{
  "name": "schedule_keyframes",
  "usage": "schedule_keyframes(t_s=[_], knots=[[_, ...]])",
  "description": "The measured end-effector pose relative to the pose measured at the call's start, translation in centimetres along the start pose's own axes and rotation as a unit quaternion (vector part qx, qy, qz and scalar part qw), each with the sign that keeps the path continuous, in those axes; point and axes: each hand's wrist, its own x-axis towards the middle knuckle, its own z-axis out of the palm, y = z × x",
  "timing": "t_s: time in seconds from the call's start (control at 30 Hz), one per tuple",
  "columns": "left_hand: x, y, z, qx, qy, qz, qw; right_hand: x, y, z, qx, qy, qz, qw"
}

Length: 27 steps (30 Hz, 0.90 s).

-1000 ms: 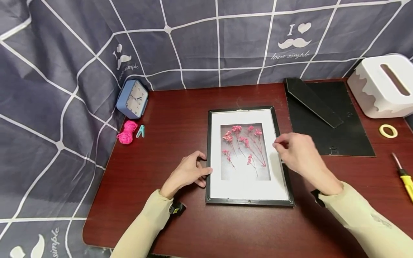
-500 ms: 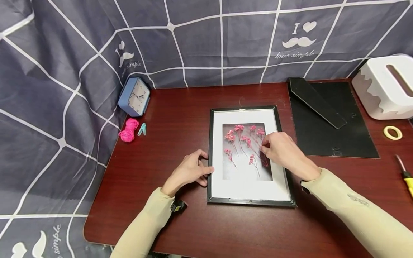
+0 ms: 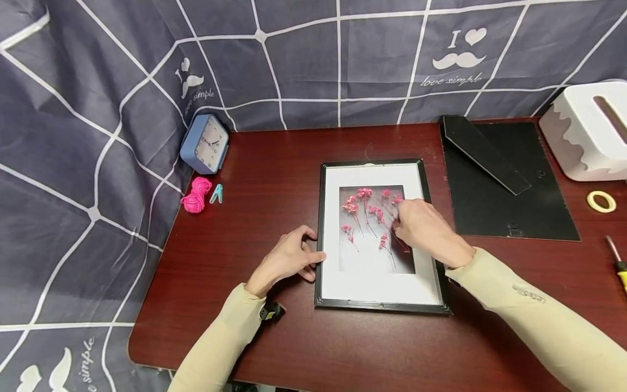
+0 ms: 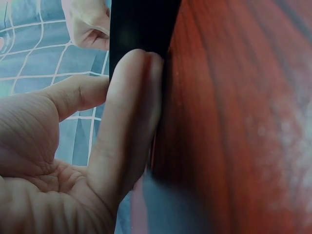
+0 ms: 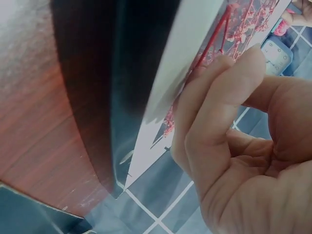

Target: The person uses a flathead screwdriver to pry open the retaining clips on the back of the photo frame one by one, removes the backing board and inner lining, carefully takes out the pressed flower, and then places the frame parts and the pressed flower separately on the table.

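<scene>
A black-edged picture frame (image 3: pixel 320 218) lies flat, its white mat (image 3: pixel 362 288) around a window with several pink dried flowers (image 3: pixel 350 206) on thin stems. Along the frame's left side rests my left hand (image 3: pixel 286 258), thumb over the top edge and fingers against the outer side; the left wrist view shows these fingers (image 4: pixel 129 112) fairly straight. My right hand (image 3: pixel 428 231) reaches over the mat's right side, with its fingertips pinched at the stem of a right-hand flower. In the right wrist view a reddish stem (image 5: pixel 214 39) runs to the curled fingers, which partly hide the contact.
Beyond the frame's right side lies a black backing board (image 3: pixel 495 218) with a stand leg (image 3: pixel 482 155). A tissue box (image 3: pixel 588 130), a tape roll (image 3: pixel 601 201) and a screwdriver (image 3: pixel 618 258) are farther right. At left sit a blue clock (image 3: pixel 203 144), pink yarn (image 3: pixel 196 195) and a clip (image 3: pixel 217 194).
My right hand has moved left from the frame's right edge to the flower stems in the window. My left hand keeps its place; the flowers show no clear shift.
</scene>
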Motion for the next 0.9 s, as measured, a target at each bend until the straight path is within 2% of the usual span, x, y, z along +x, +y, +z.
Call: schedule_keyframes(t_s=[0.13, 0.27, 0.4, 0.63, 0.9], knots=[[0.0, 0.0, 0.0, -0.003, 0.0, -0.002, 1.0, 2.0, 3.1, 2.7, -0.017, 0.01, -0.009, 1.0], [0.0, -0.1, -0.1, -0.006, -0.002, -0.002, 1.0, 2.6, 4.1, 3.4, -0.016, -0.006, -0.003, 1.0], [0.0, -0.1, -0.1, -0.009, -0.002, -0.003, 0.9999, 2.1, 3.1, 2.2, -0.013, -0.03, 0.025, 0.999], [0.1, 0.0, -0.2, -0.008, -0.001, -0.011, 0.9999, -0.8, -1.8, -2.5, 0.018, -0.059, 0.045, 0.997], [0.2, -0.1, -0.1, -0.005, -0.005, -0.011, 0.9999, -2.2, -1.8, -3.1, 0.015, -0.032, 0.038, 0.999]])
